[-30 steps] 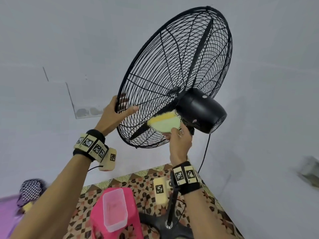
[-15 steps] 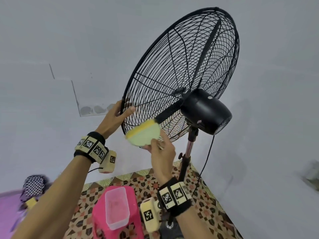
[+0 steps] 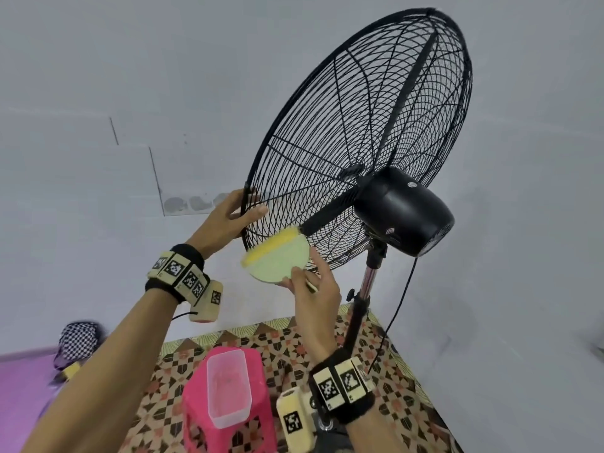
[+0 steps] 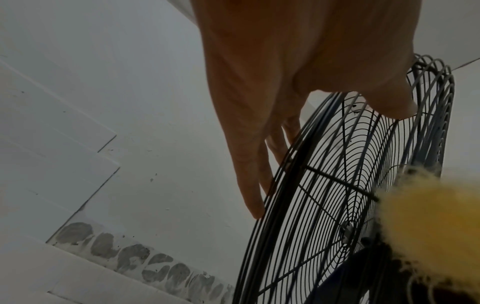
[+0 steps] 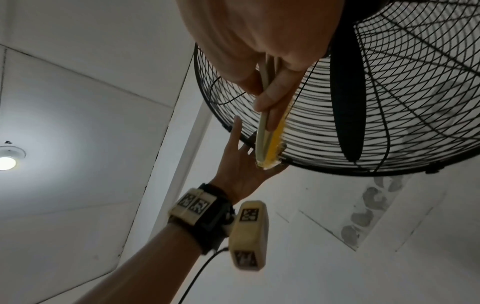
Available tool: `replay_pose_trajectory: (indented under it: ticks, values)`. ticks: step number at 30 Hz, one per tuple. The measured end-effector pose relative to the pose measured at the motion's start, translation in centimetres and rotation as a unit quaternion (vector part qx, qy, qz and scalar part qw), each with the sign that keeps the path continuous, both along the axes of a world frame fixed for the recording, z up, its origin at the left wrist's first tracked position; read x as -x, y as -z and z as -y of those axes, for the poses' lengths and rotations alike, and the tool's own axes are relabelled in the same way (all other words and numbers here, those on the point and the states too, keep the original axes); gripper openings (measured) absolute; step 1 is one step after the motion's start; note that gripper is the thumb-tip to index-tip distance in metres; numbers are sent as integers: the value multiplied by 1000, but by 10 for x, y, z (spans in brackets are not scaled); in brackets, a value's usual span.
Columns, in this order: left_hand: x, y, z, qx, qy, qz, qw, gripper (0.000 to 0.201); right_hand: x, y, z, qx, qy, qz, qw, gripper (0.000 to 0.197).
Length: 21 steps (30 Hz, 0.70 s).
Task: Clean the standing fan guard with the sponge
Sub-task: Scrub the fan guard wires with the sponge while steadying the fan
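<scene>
The black wire fan guard (image 3: 343, 125) stands tilted on its pole, seen from the back. My left hand (image 3: 228, 214) grips its lower left rim, fingers lying along the front wires (image 4: 259, 174) and thumb on the rear side. My right hand (image 3: 313, 289) pinches a flat yellow and pale green sponge (image 3: 277, 259) by its lower edge. The yellow side presses on the guard's lower left wires, just under my left thumb. In the right wrist view the sponge (image 5: 272, 142) lies edge-on against the guard (image 5: 402, 102), beside the left hand (image 5: 241, 168).
The black motor housing (image 3: 405, 210) sits behind the guard on a chrome pole (image 3: 362, 305), with a cable (image 3: 398, 305) hanging beside it. Below stand a pink stool (image 3: 228, 429) carrying a clear plastic tub (image 3: 228, 387) and a patterned mat (image 3: 376, 371). A checkered bag (image 3: 78, 341) lies left.
My right hand has slid the sponge from beside the motor down and left along the guard to the lower left rim. The left hand has kept its hold on the rim.
</scene>
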<state>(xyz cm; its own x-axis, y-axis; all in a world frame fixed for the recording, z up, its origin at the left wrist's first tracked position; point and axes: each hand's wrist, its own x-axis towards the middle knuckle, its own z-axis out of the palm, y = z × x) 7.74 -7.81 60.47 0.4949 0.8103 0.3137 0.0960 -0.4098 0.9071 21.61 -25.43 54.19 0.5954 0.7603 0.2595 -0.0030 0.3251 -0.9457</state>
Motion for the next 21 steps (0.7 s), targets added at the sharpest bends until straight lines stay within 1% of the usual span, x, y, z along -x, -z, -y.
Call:
replay_pose_trajectory:
  ticks: [4,6,9,11,14,16,19,21]
  values:
    - [-2,0,2,-1,-3,3,1000,62,-22,-6,-4,-23,58,-88,994,49]
    - [-3,0,3,-1,-4,6,1000,63,-23,-7,-9,-29,62,-97,993,51]
    - [-2,1,2,13,-6,4,1000,63,-12,-3,-8,-9,16,-50,999,54]
    - [-1,1,1,17,-10,0,1000,66,-4,1,-5,-3,-21,-54,998,51]
    - [-3,-1,4,12,-10,-7,1000,65,3,3,-6,13,-78,-106,991,48]
    - [-3,-2,3,6,-15,-19,1000,65,10,0,-15,49,-137,-129,981,38]
    - [2,-4,-3,-18,-24,-42,999,75,27,-6,-34,99,-206,-182,956,23]
    - [6,-9,-7,-27,-22,-61,998,80,39,-11,-45,99,-215,-224,945,17]
